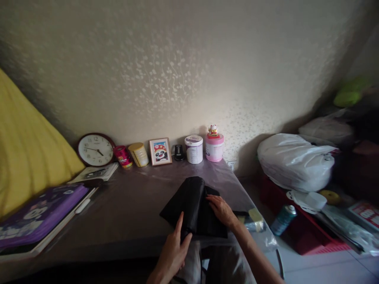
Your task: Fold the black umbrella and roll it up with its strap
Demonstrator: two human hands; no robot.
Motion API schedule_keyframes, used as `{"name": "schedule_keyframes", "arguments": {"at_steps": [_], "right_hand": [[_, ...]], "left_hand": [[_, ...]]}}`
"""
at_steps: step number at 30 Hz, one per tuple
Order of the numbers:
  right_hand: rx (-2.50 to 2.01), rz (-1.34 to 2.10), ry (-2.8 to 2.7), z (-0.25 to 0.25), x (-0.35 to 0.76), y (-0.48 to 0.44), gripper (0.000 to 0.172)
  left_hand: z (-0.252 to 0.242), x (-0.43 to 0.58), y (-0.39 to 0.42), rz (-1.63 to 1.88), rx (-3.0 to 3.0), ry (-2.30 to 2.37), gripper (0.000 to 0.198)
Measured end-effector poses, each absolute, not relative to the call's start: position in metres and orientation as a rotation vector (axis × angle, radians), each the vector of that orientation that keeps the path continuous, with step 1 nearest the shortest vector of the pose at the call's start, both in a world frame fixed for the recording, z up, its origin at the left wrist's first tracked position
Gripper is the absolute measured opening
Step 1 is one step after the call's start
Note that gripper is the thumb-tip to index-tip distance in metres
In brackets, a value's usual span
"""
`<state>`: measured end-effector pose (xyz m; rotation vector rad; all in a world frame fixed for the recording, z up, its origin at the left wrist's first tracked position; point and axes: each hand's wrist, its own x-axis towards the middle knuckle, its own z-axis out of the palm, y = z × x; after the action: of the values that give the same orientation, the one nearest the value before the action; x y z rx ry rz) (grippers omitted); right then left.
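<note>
A folded piece of thin black fabric (pixel 192 201) lies near the front edge of the table, with a rounded fold down its middle and flat flaps at both sides. My left hand (pixel 174 250) is at its near edge, index finger stretched out against the fabric and thumb apart from it; the other fingers curl underneath, partly hidden. On the right flap rests my right hand (pixel 220 209), its fingers laid across the fabric beside the fold. What is under the fabric cannot be seen.
A clock (pixel 96 150), a picture frame (pixel 160 151) and several canisters line the wall. Left are a purple case (pixel 44 215) and yellow cloth (pixel 26 157). A clear plastic packet (pixel 256 221) lies right; beyond are a spray can (pixel 283 220), red crate (pixel 308 236) and white bag (pixel 296 161).
</note>
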<state>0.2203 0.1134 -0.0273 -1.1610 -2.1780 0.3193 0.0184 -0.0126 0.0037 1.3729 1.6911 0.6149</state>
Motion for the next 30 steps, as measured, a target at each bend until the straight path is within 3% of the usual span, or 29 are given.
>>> {"name": "schedule_keyframes", "arguments": {"at_steps": [10, 17, 22, 26, 30], "right_hand": [[-1.050, 0.411, -2.308, -0.006, 0.218, 0.063, 0.030], [-0.847, 0.926, -2.385, 0.023, 0.210, 0.041, 0.023], [-1.074, 0.589, -2.259, 0.017, 0.208, 0.049, 0.026], [-0.843, 0.826, -2.462, 0.016, 0.201, 0.037, 0.028], [-1.179, 0.695, -2.160, 0.016, 0.215, 0.049, 0.026]], "left_hand": [[0.015, 0.017, -0.012, 0.657, 1.284, 1.633, 0.064], [0.014, 0.012, -0.013, 0.653, 1.320, 1.616, 0.065], [0.012, 0.014, -0.013, 0.641, 1.336, 1.635, 0.064], [0.011, 0.015, -0.012, 0.609, 1.414, 1.687, 0.064], [0.013, 0.016, -0.013, 0.571, 1.494, 1.731, 0.064]]}}
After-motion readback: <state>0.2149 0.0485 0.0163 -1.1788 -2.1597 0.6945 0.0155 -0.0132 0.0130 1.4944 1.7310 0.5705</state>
